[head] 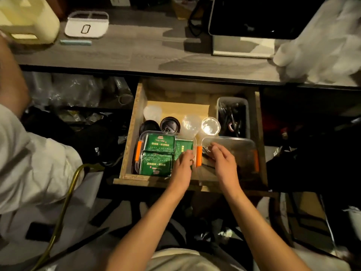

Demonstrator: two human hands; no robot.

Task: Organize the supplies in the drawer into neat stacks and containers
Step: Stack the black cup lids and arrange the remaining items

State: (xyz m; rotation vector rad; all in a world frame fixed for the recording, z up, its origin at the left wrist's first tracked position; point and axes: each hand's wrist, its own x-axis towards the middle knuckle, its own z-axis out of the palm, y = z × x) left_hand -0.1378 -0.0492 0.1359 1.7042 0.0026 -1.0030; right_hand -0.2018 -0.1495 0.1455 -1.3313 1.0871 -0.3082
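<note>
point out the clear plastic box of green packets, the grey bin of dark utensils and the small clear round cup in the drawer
clear plastic box of green packets (159,142): head view, top-left green packet inside.
grey bin of dark utensils (247,118): head view, right wall.
small clear round cup (210,126): head view, open centre.

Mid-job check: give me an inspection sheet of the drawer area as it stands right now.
Surface: open wooden drawer under a grey desk.
Job's things: green packets in a clear orange-clipped container; a second container beside it; clear cups; dark lids; grey bin of dark utensils.
Clutter: white tray and plastic bag on the desk.
Hands: left hand on the packets; right hand over the second container, fingers relaxed.
Cables: black cable on the desk.
Surroundings: another person's sleeve at left.
</note>
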